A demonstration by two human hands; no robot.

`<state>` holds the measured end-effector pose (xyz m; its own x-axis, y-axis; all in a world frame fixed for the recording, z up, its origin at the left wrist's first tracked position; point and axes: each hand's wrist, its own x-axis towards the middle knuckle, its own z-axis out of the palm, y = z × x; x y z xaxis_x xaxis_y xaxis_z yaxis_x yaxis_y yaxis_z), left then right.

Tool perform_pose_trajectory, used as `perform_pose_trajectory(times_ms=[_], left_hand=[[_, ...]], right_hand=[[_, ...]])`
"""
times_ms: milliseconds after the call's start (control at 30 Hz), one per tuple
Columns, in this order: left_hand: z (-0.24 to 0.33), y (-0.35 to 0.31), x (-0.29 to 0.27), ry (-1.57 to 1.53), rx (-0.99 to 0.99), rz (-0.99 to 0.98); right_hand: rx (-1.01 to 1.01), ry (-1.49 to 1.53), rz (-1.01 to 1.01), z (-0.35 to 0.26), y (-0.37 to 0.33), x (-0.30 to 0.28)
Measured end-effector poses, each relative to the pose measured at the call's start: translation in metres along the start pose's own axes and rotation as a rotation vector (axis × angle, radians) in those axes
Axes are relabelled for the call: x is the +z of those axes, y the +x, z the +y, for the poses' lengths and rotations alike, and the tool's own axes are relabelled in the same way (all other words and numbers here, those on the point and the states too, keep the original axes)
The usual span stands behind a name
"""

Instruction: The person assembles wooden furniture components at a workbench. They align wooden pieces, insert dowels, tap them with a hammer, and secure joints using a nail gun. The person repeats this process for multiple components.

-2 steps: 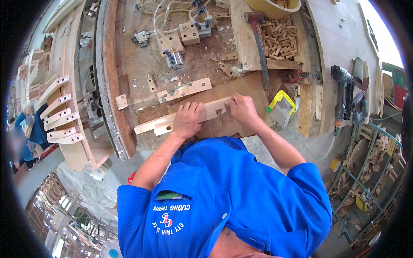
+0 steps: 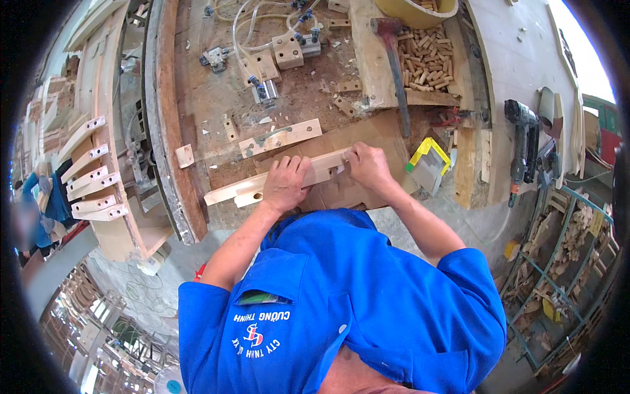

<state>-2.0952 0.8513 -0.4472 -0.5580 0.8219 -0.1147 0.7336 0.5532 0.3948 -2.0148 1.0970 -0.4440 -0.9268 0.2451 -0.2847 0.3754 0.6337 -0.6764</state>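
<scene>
One grey concrete floor (image 2: 134,282) spreads around and below a worn brown counter (image 2: 216,98), whose top is scuffed and dotted with pale chips. Beyond its right side, a blue-green metal rack (image 2: 587,199) holds heaped wood offcuts; at far left, another person in blue (image 2: 46,197) appears, small and partly blurred. A wooden tray (image 2: 374,65) takes up the counter's far right area. Flat brown cardboard (image 2: 384,131) covers part of the near surface. Over the cardboard and counter, at the near edge, lies a long wooden strip (image 2: 230,191), with a shorter strip (image 2: 246,199) alongside its near side. A hammer (image 2: 399,85) leans along the tray, near a black nail gun (image 2: 522,134) farther right. The left hand (image 2: 287,184) grips both strips, its fingers close together and bent over them. The right hand (image 2: 369,167) is at the long strip's right end, fingers curled and bunched; whether they pinch anything I cannot tell. A small wooden block (image 2: 185,155) sits by the counter's left edge. Smallest are the dowels (image 2: 426,59), piled inside the tray.
</scene>
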Motion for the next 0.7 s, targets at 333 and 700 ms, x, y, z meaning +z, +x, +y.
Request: perform_pose_trajectory(times_ms=[333,700], left_hand=[[-0.004,0.014,-0.006,0.007,-0.020,-0.021],[-0.002,0.022,-0.015,-0.057,-0.053,-0.044]], right_hand=[[-0.120,0.031,0.235,-0.005,0.142,-0.172],[0.114,-0.636,0.238,0.016,0.420,-0.269]])
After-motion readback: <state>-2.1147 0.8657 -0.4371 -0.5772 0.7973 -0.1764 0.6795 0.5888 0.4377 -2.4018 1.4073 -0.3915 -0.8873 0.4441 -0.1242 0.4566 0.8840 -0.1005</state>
